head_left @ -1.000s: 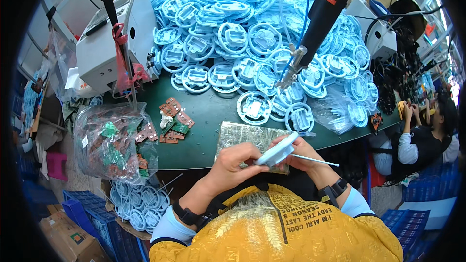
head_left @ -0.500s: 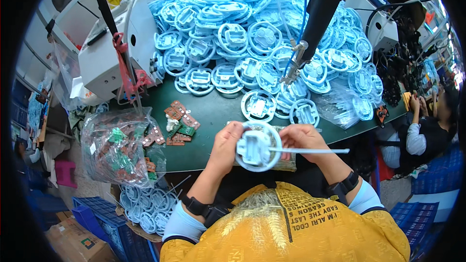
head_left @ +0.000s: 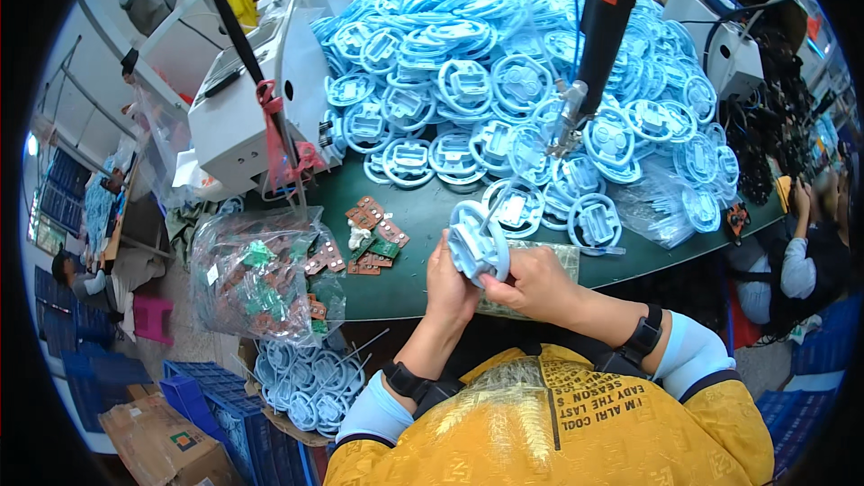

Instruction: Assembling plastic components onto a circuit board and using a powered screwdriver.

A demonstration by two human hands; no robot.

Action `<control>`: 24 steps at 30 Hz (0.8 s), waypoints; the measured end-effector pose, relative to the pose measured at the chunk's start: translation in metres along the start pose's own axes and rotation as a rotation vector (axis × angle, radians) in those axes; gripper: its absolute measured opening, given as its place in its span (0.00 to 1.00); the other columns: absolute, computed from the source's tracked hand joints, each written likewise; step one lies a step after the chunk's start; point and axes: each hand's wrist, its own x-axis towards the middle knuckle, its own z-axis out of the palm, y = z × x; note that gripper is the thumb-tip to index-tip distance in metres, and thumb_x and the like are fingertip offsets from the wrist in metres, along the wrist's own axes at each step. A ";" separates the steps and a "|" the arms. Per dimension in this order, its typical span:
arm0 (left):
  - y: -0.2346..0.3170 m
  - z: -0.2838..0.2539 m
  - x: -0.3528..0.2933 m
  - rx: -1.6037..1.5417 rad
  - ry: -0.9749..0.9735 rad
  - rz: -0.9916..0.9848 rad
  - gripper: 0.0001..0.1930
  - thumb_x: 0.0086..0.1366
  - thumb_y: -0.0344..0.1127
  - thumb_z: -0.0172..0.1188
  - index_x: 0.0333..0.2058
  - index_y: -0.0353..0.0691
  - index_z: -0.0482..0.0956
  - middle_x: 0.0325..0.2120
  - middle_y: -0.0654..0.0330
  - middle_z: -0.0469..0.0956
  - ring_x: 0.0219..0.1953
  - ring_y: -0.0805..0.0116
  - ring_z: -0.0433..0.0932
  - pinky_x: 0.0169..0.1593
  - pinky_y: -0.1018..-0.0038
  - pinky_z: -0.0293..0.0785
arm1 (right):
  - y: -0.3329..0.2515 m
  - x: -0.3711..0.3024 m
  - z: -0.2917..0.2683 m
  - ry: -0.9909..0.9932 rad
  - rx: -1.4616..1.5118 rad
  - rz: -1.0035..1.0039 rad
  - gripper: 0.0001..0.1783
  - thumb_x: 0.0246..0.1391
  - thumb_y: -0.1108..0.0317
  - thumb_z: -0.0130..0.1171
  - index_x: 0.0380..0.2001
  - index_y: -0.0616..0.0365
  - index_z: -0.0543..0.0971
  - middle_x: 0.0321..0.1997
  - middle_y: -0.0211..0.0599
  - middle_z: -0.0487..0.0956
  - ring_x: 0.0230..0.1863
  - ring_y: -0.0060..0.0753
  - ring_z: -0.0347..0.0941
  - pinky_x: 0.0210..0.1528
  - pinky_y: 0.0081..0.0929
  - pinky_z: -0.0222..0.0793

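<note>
A light-blue plastic wheel-shaped part [head_left: 477, 245], a ring with a boxy middle, is held tilted above the near edge of the table. My left hand [head_left: 450, 284] is closed round its left and lower side. My right hand [head_left: 533, 284] grips the lower right of the ring, thumb against it. A thin rod [head_left: 500, 201] sticks up from the part. Under my right hand lies a flat clear packet [head_left: 560, 258], partly hidden. Just beyond my hands is another wheel-shaped part [head_left: 517, 209] on the green table [head_left: 405, 292].
A big heap of similar light-blue parts [head_left: 432, 40] covers the back. An upright black screwdriver [head_left: 608, 27] hangs over it. Left are brown and green circuit boards [head_left: 376, 238], a bag of boards [head_left: 261, 274] and a white machine [head_left: 243, 108]. A box of parts [head_left: 310, 378] stands below.
The wheel-shaped part has turned from lying face up to tilted on edge. Its rod swung from pointing right to pointing up. My right hand moved in to the ring. The whole view shifted.
</note>
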 end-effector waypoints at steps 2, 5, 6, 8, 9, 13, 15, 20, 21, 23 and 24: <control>-0.002 -0.008 0.001 0.023 -0.034 0.024 0.20 0.78 0.47 0.42 0.50 0.36 0.73 0.44 0.57 0.79 0.44 0.69 0.80 0.49 0.68 0.77 | 0.001 0.001 0.001 0.047 -0.079 -0.032 0.21 0.53 0.49 0.67 0.24 0.59 0.80 0.23 0.45 0.80 0.25 0.50 0.79 0.27 0.40 0.73; 0.041 -0.012 -0.006 0.014 -0.080 0.149 0.15 0.77 0.44 0.46 0.45 0.39 0.75 0.37 0.61 0.80 0.38 0.72 0.80 0.43 0.72 0.78 | 0.012 0.004 -0.012 -0.252 -0.214 -0.318 0.22 0.56 0.48 0.64 0.25 0.57 0.76 0.22 0.41 0.78 0.24 0.48 0.77 0.25 0.41 0.71; 0.058 -0.013 -0.013 -0.027 -0.033 0.215 0.14 0.77 0.44 0.47 0.42 0.40 0.76 0.34 0.63 0.79 0.34 0.74 0.79 0.39 0.74 0.76 | 0.017 0.001 -0.014 -0.256 -0.208 -0.320 0.22 0.56 0.48 0.64 0.25 0.57 0.76 0.22 0.41 0.78 0.24 0.48 0.77 0.25 0.41 0.71; 0.063 -0.055 -0.016 0.488 -0.106 0.280 0.13 0.75 0.40 0.50 0.43 0.35 0.77 0.33 0.62 0.80 0.34 0.77 0.79 0.40 0.77 0.76 | 0.026 -0.001 -0.021 -0.297 -0.137 -0.124 0.22 0.56 0.49 0.64 0.24 0.56 0.75 0.22 0.40 0.78 0.24 0.48 0.77 0.25 0.40 0.70; 0.074 -0.064 -0.023 0.553 -0.099 0.271 0.12 0.75 0.38 0.51 0.43 0.35 0.78 0.34 0.64 0.80 0.35 0.79 0.77 0.41 0.79 0.74 | 0.032 -0.004 -0.022 -0.279 -0.173 -0.083 0.21 0.56 0.49 0.64 0.24 0.56 0.75 0.22 0.40 0.78 0.25 0.48 0.76 0.26 0.40 0.69; 0.153 -0.095 -0.071 0.872 -0.047 0.173 0.11 0.72 0.33 0.54 0.40 0.32 0.81 0.33 0.65 0.81 0.34 0.80 0.75 0.39 0.81 0.70 | 0.051 -0.007 -0.032 -0.176 -0.117 -0.031 0.20 0.56 0.52 0.65 0.24 0.58 0.76 0.22 0.41 0.77 0.24 0.48 0.76 0.26 0.38 0.69; 0.201 -0.132 -0.104 1.188 0.031 0.070 0.11 0.69 0.34 0.56 0.39 0.31 0.82 0.30 0.65 0.81 0.31 0.79 0.75 0.37 0.80 0.70 | 0.055 -0.007 -0.038 -0.177 -0.056 0.084 0.18 0.57 0.56 0.65 0.25 0.59 0.77 0.20 0.42 0.76 0.21 0.44 0.73 0.26 0.34 0.67; 0.232 -0.188 -0.167 1.492 0.491 -0.041 0.10 0.67 0.35 0.59 0.37 0.32 0.82 0.25 0.62 0.81 0.26 0.75 0.75 0.31 0.75 0.69 | 0.067 -0.009 -0.041 -0.083 0.036 0.295 0.13 0.57 0.62 0.65 0.28 0.62 0.79 0.18 0.39 0.75 0.19 0.33 0.70 0.25 0.31 0.65; 0.224 -0.200 -0.170 1.867 0.672 0.263 0.10 0.66 0.35 0.60 0.37 0.33 0.82 0.25 0.58 0.81 0.25 0.69 0.77 0.31 0.72 0.71 | 0.068 -0.007 -0.040 -0.057 0.021 0.295 0.13 0.57 0.63 0.65 0.27 0.62 0.78 0.19 0.39 0.75 0.19 0.31 0.70 0.24 0.30 0.64; 0.212 -0.183 -0.163 1.856 0.863 0.582 0.07 0.64 0.33 0.62 0.36 0.35 0.81 0.29 0.50 0.82 0.28 0.54 0.80 0.33 0.65 0.74 | 0.074 -0.006 -0.034 0.007 -0.013 0.257 0.12 0.57 0.64 0.65 0.27 0.62 0.78 0.19 0.39 0.75 0.19 0.31 0.70 0.24 0.30 0.64; 0.199 -0.174 -0.150 1.852 0.865 0.580 0.07 0.64 0.33 0.62 0.36 0.35 0.81 0.29 0.50 0.82 0.28 0.54 0.80 0.33 0.65 0.74 | 0.075 -0.005 -0.031 0.078 -0.051 0.225 0.12 0.57 0.64 0.65 0.27 0.62 0.78 0.19 0.39 0.76 0.19 0.31 0.70 0.24 0.30 0.64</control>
